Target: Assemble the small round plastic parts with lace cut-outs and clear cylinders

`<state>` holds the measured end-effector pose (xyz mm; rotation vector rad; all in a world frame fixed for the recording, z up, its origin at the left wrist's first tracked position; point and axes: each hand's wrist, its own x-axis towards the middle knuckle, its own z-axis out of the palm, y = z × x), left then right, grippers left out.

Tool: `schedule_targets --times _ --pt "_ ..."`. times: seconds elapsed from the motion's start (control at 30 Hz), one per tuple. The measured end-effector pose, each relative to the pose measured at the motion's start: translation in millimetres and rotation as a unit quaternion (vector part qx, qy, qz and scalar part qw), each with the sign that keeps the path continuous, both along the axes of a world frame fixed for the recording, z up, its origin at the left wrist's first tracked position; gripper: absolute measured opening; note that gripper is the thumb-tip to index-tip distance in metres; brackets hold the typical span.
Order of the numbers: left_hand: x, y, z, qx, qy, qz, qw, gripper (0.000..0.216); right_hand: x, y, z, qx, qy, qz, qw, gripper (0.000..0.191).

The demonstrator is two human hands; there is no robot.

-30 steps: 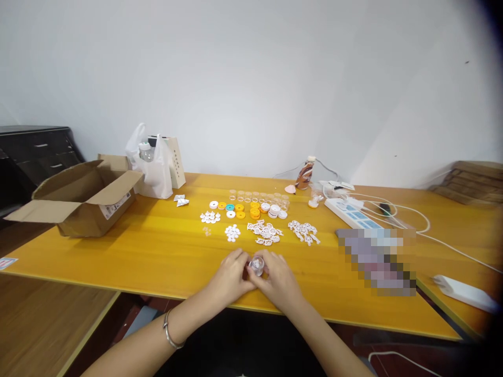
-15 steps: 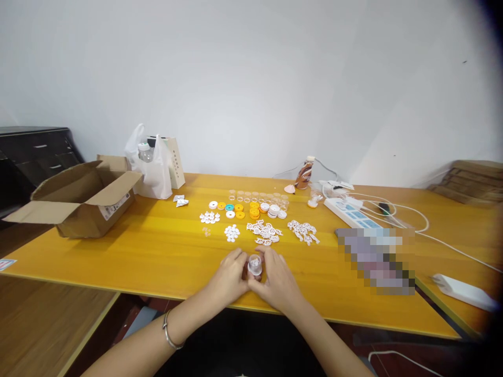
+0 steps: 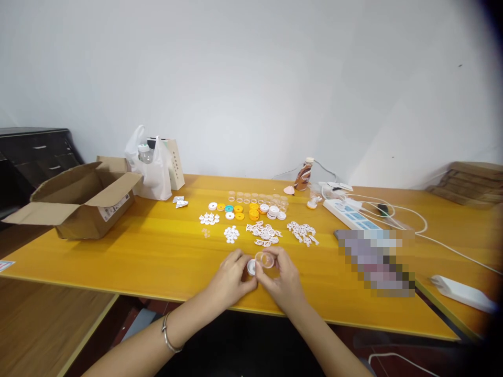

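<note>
My left hand (image 3: pixel 231 277) and my right hand (image 3: pixel 283 280) meet near the front edge of the yellow table (image 3: pixel 129 251). The right hand holds a small clear plastic cup (image 3: pixel 264 259) at its fingertips. The left hand pinches a small white round piece (image 3: pixel 251 267) right beside the cup. A metal bangle sits on my left wrist. Just beyond the hands lie heaps of small white plastic parts (image 3: pixel 264 233) and white discs (image 3: pixel 231 233).
Yellow, white and teal rings (image 3: pixel 253 211) and a row of clear cups (image 3: pixel 255 197) lie mid-table. An open cardboard box (image 3: pixel 80 199) and a white plastic bag (image 3: pixel 151 167) stand at left. A bottle (image 3: pixel 304 174), a power strip (image 3: pixel 351 214), cables and a white adapter (image 3: pixel 463 293) are at right.
The clear cup and the white piece, held together between both hands before, are now apart: the right hand has the cup tilted away, the left keeps the white piece.
</note>
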<state>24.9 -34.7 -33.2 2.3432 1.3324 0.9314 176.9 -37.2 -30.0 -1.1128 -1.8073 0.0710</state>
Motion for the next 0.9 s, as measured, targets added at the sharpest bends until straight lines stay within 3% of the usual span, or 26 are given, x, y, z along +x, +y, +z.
schedule_targets --times 0.27,0.53,0.77,0.9 --pt "-4 -5 4.4 0.033 -0.099 -0.022 0.994 0.059 3 4 1.4 0.024 0.027 0.013 0.999 0.022" --pt "-4 -11 23.0 0.05 -0.171 -0.119 0.977 0.052 3 4 -2.8 0.02 0.015 0.044 0.999 0.022" --pt "-4 -6 32.2 0.076 -0.135 -0.099 0.983 0.03 3 3 -1.4 0.037 0.01 0.068 0.997 0.026" --pt "-19 32 53.8 0.097 -0.119 -0.056 0.987 0.021 2 4 -0.9 0.044 0.044 0.047 0.997 0.042"
